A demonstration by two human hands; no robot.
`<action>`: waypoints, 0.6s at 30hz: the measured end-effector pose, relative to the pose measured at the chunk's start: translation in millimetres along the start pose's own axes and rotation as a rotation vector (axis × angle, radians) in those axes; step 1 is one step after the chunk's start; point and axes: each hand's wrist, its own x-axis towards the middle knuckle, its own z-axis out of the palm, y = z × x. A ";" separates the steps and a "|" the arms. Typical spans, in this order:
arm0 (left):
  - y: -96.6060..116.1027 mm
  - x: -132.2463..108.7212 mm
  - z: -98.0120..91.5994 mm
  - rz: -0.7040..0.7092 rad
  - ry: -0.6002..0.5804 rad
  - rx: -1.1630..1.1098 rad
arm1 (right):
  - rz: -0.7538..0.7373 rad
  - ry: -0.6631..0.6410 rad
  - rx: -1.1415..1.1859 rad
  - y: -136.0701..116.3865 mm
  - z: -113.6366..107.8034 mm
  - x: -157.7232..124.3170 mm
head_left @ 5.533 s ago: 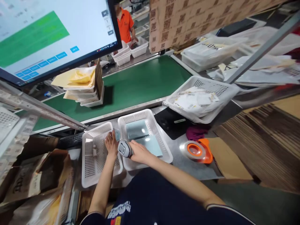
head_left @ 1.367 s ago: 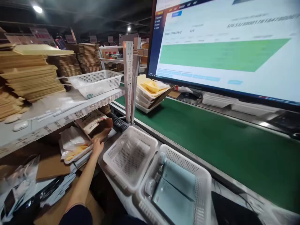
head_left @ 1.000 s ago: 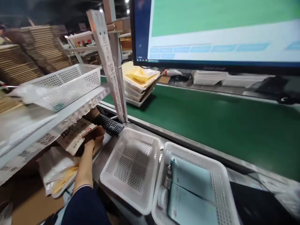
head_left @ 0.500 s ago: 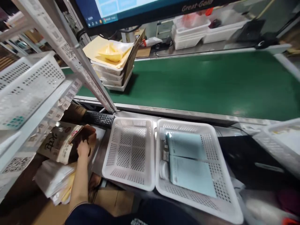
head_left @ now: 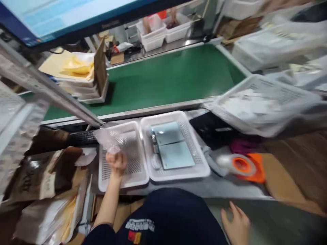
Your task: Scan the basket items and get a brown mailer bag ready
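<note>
The left hand [head_left: 116, 162] is raised over the empty white perforated plastic basket [head_left: 122, 154] and pinches a thin, clear plastic bag [head_left: 107, 140] between its fingers — the bag hangs above the basket's far half, blurred by motion. The right hand [head_left: 236, 224] rests low beside the body, fingers spread and holding nothing.

The film looks limp and slippery, so a light pinch could let it slide out and drop into the basket or down among the brown paper bags [head_left: 41, 173] at the left. It could also snag on the slanted metal shelf post [head_left: 58, 98] just above it, since the two stand close together.

Counted: two white baskets side by side on the steel bench — the empty one, and the filled white basket [head_left: 196, 160] touching its right edge. That one holds two pale blue flat boxes [head_left: 171, 146] and, along its left wall, a few small bottles too blurred to number. One orange tape dispenser [head_left: 242, 166] lies to the right, and one green conveyor belt [head_left: 166, 78] runs behind.
</note>
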 end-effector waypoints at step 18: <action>264.0 -35.4 1.3 0.613 -0.672 -0.787 | 0.914 0.223 0.561 62.8 -17.2 -67.1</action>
